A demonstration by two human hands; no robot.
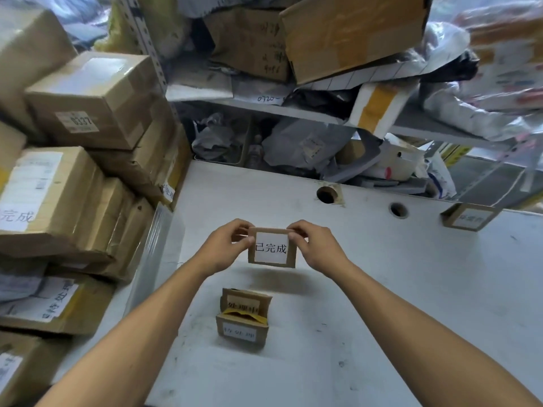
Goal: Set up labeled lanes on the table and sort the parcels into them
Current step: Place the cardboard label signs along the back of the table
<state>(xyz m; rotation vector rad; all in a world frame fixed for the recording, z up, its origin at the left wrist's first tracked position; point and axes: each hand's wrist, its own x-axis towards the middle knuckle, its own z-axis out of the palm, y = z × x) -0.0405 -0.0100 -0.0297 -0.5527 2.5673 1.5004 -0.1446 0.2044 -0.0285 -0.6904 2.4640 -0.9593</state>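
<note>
Plainly, a person holds a cardboard lane sign up over the white table

Largest in view, the white table runs out from the person, with two round cable holes near its far edge; stacked cardboard parcels crowd its left side, and metal shelving behind it is stuffed with boxes and grey mailer bags. Both forearms reach in from below: the left hand and right hand each pinch an upper corner of the cardboard sign card, thumbs in front, fingers curled behind, holding it upright above the table's middle, its white label printed 已完成. Nearer the person, two more sign cards stand together on the table, one just behind the other. A fourth sign card sits near the far right edge
</note>
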